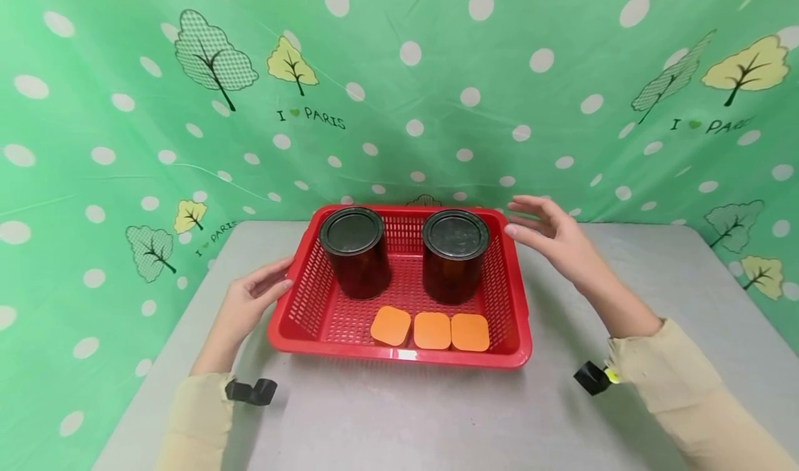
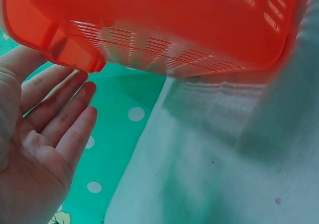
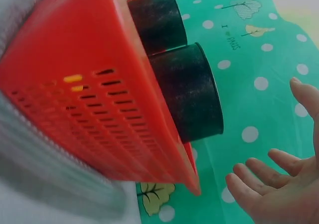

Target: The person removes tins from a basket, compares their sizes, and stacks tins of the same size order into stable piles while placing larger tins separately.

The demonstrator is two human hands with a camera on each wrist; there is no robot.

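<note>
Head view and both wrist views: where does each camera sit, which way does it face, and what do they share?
Head: worn on the head, facing forward and down at the red basket, dark canisters and orange blocks; left hand, right hand and beige sleeves show.
Left wrist: on that wrist, facing the basket's outside and grey tabletop; left hand at picture left.
Right wrist: on that wrist, facing the basket's outside and canisters; right hand at lower right.
Head and right wrist share the canisters.
</note>
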